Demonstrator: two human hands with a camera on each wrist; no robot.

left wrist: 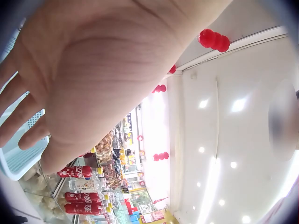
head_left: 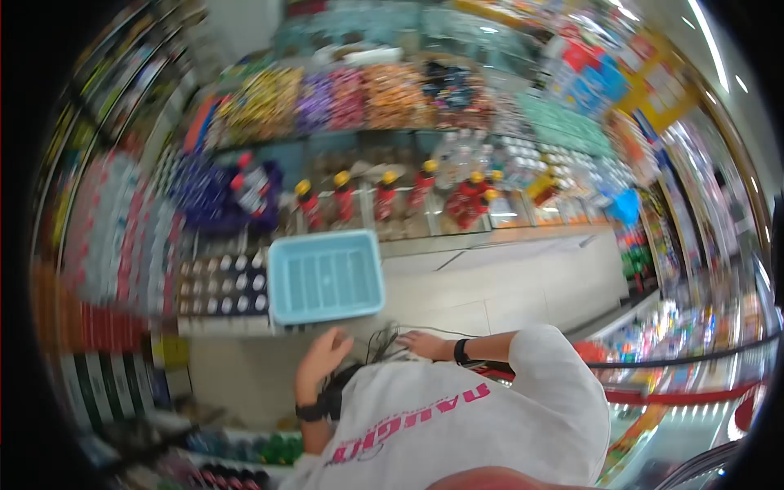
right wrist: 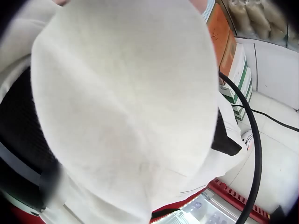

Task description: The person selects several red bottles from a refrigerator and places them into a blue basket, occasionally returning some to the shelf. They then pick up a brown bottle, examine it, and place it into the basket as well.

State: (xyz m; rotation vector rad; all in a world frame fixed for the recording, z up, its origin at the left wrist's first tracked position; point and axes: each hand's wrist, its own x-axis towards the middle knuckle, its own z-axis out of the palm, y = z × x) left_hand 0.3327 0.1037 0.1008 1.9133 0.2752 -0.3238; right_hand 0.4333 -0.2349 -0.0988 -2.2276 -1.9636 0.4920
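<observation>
Blue basket point(head_left: 327, 279), long side crosswise, lies just ahead of the left hand point(head_left: 329, 351), nearer than the right hand point(head_left: 429, 345), both loose-fingered, nothing visibly held.

Stocked shelves point(head_left: 122, 106) rose left and right of a glass counter point(head_left: 490, 242), the tiled floor point(right wrist: 280, 168) was pale, and bright lights point(left wrist: 209, 191) dotted and streaked the white ceiling point(left wrist: 254, 130)

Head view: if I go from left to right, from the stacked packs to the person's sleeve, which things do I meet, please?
Stacked pink-and-whitish packs, blurred → dark pack with round white tops → light-blue rectangular plastic basket → bare right hand → black wristband → white fabric sleeve.
</observation>
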